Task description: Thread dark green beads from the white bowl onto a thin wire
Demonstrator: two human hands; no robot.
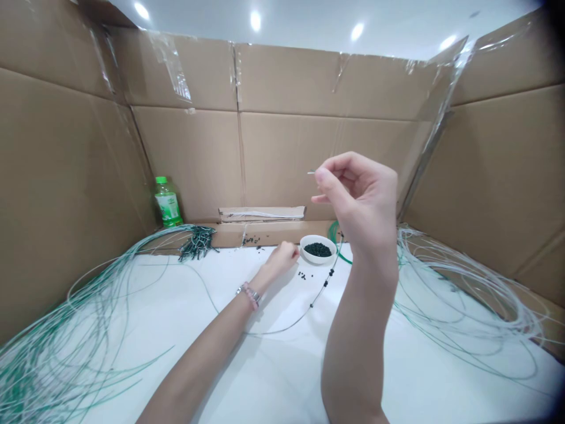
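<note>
My right hand [357, 188] is raised in front of the cardboard wall, its thumb and forefinger pinched on a thin strand [311, 172] whose short tip sticks out to the left. Low over the white surface, my left hand [285, 258] has its fingers closed, just left of a white bowl [318, 259] of small black beads [318, 249]. What those fingers hold, if anything, is too small to make out. A thin cord [286, 328] with several black beads [325, 284] curves over the surface between my forearms.
Green and white strands spread at the left [88, 318] and right [477, 294]. Black-ended strands [197, 242] lie bunched at the back left, near a green bottle [168, 203]. Loose beads [302, 275] lie before the bowl. Cardboard walls [282, 147] enclose the surface [176, 330].
</note>
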